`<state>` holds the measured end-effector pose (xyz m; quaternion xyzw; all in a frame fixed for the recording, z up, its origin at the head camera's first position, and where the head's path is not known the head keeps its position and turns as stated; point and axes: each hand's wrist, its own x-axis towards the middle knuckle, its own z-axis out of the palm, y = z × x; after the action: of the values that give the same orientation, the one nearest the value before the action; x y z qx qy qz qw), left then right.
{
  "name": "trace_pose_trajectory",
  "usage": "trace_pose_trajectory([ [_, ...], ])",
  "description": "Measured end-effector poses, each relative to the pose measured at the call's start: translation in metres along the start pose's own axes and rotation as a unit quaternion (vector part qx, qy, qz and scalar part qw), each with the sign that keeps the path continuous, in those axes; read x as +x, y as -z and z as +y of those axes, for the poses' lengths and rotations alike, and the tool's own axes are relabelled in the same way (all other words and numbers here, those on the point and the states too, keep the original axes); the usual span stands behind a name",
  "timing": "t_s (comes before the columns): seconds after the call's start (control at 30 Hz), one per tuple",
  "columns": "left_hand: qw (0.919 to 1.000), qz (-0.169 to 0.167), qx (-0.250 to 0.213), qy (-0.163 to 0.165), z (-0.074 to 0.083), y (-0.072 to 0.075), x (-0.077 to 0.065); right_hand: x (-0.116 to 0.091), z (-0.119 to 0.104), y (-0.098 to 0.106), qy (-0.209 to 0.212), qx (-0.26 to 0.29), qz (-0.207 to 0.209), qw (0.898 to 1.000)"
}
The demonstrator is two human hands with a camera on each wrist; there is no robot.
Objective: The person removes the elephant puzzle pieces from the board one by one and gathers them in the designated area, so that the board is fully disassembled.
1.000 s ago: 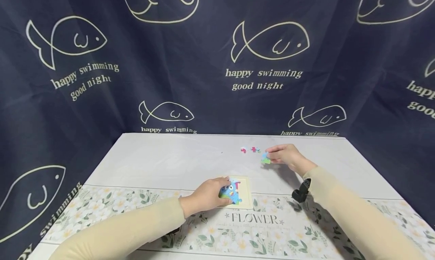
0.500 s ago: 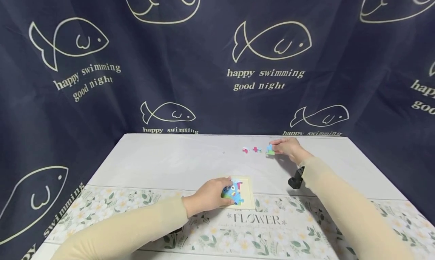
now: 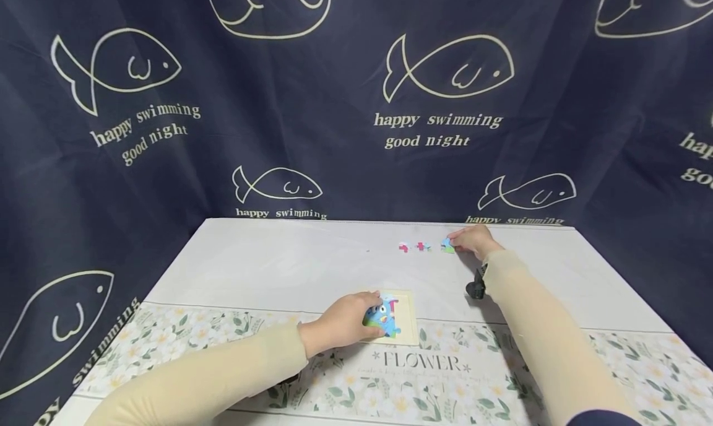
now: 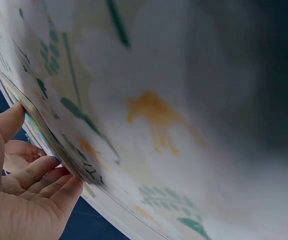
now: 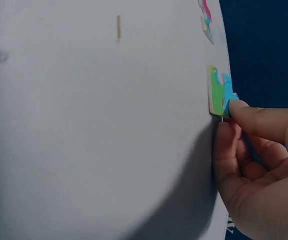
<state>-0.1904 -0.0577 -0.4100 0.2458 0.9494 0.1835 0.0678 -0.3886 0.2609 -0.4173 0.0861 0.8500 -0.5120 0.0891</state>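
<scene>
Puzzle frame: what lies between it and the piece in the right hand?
In the head view, the stretch between frame and piece is bare white tabletop.

Two hands, one left hand (image 3: 345, 317) and one right hand (image 3: 472, 240). Two sleeves (image 3: 217, 371). Two black wrist cameras (image 3: 476, 286), one mostly hidden. One table (image 3: 289, 259). One puzzle frame (image 3: 414, 314), its pieces partly covered and uncountable. At least three loose puzzle pieces (image 3: 447, 246). Four complete fish drawings (image 3: 139, 72), plus at least three cut off by the edges.
</scene>
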Motion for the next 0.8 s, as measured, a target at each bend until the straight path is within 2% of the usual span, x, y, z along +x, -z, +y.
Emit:
trace_pose_trajectory([
  [0.13, 1.0, -0.001, -0.004, 0.002, 0.0, 0.0, -0.001, 0.002, 0.002, -0.005, 0.001, 0.01, 0.01, 1.0],
  [0.5, 1.0, -0.007, 0.004, 0.001, -0.001, -0.002, 0.002, -0.005, 0.004, -0.005, -0.001, -0.026, 0.027, 0.999],
  [0.67, 1.0, -0.005, 0.005, 0.002, -0.001, -0.003, 0.001, -0.011, 0.002, -0.005, 0.009, -0.033, 0.014, 0.999],
  [0.8, 1.0, -0.005, 0.001, 0.003, -0.002, -0.003, 0.0, -0.018, -0.002, -0.003, 0.029, -0.049, -0.013, 0.998],
])
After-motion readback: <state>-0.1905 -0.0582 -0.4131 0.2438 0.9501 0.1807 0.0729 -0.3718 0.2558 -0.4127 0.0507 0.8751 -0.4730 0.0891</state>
